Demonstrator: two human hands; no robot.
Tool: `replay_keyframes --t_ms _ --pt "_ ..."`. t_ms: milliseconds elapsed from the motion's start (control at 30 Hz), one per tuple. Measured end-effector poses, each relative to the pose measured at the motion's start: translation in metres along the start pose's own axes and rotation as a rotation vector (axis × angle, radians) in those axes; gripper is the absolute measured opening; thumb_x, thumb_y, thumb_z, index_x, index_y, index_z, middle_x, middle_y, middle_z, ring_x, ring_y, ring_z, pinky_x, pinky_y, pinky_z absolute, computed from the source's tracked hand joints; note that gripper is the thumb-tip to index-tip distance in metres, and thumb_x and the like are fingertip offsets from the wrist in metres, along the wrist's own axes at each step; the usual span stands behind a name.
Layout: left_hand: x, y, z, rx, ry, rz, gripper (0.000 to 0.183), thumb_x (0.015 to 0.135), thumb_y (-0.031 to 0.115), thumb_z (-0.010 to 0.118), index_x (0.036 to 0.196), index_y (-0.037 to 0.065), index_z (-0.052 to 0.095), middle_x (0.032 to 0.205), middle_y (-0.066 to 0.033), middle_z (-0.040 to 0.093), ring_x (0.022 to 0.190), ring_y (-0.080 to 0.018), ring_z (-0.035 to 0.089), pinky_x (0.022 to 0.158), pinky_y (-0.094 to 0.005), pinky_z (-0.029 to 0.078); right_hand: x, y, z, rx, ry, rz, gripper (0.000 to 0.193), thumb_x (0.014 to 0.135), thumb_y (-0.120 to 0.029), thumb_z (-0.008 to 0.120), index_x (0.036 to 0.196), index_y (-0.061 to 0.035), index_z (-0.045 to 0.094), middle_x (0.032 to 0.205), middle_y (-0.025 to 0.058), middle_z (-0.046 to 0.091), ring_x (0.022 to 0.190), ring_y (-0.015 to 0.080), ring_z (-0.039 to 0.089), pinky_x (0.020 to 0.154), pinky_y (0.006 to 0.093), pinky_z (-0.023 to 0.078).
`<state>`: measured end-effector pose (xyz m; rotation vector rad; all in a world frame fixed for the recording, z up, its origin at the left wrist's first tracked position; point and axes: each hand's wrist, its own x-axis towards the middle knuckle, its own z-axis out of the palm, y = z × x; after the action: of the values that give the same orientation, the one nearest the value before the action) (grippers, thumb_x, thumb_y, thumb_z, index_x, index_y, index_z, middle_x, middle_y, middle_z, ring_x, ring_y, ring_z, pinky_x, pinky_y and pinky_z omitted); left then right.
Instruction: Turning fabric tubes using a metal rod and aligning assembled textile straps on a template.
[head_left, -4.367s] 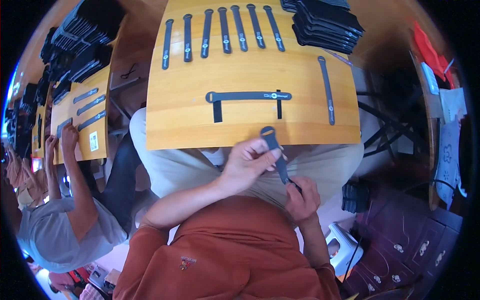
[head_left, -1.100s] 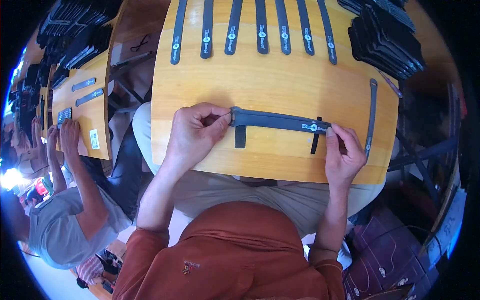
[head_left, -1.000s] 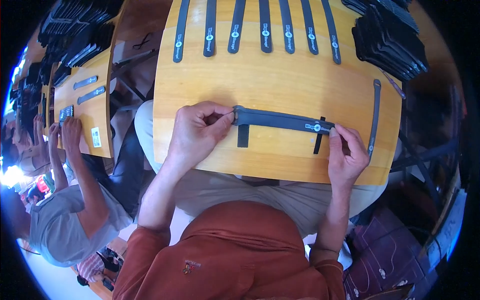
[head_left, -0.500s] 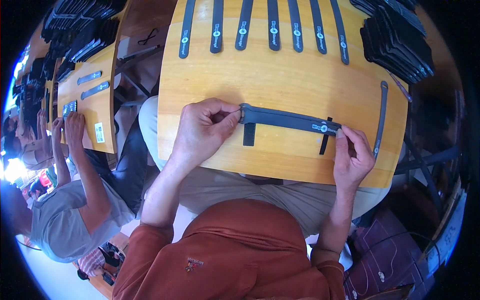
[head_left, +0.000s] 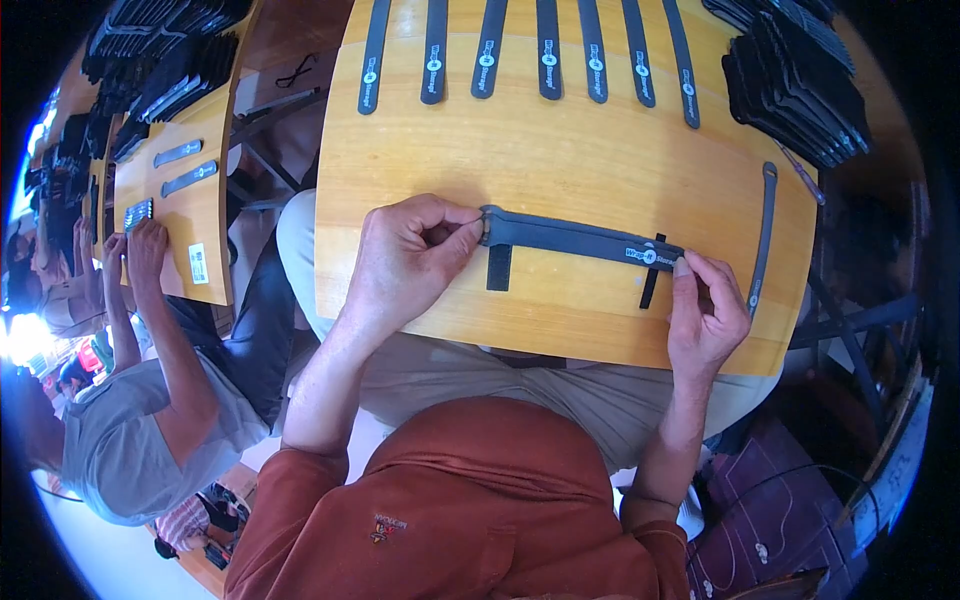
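Note:
A dark grey hook-and-loop strap (head_left: 570, 236) stretches from left to right just above the near part of the wooden table (head_left: 430, 160). My left hand (head_left: 415, 250) pinches its left end, where a ring or loop shows, between thumb and finger. The right end, by a pale printed mark, is pinched in my right hand (head_left: 705, 310). Two short black strips lie crosswise at the strap: a left strip (head_left: 499, 270) below its left end and a thinner right strip (head_left: 648, 289) near my right fingers. The strap hides part of both.
Several similar straps (head_left: 548, 60) line the far side. One lone strap (head_left: 765, 230) lies at the right edge, near a thin pen-like tool (head_left: 805, 180) and black stacked pieces (head_left: 795, 95). At left, a co-worker (head_left: 150, 420) sits by another table (head_left: 190, 235).

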<state>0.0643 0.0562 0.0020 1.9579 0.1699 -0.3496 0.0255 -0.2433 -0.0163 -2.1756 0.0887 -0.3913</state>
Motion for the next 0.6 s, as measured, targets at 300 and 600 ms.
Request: replay_keyframes --t_ms 300,600 --pt "-0.0007 0.0008 -0.0001 0.016 -0.001 0.015 0.011 0.090 0.002 0.074 0.100 -0.004 0.074 0.078 -0.0089 0.074 0.068 -0.0077 0.066 0.062 -0.0237 0.052 -0.0002 -0.0016 0.0006 0.013 -0.011 0.041 0.011 0.089 0.006 0.069 0.100 0.0056 0.072 0.089 0.0096 0.070 0.074 0.0095 0.062 0.062 0.0210 0.047" --pt "0.0003 0.0029 0.0012 0.007 -0.016 0.037 0.012 0.090 0.002 0.074 0.100 -0.004 0.074 0.080 -0.0095 0.074 0.070 -0.0077 0.067 0.063 -0.0237 0.052 0.0000 0.0005 -0.0017 0.009 -0.001 0.018 0.011 0.089 0.006 0.070 0.099 0.0052 0.072 0.088 0.0084 0.069 0.072 0.0077 0.060 0.059 0.0198 0.044"
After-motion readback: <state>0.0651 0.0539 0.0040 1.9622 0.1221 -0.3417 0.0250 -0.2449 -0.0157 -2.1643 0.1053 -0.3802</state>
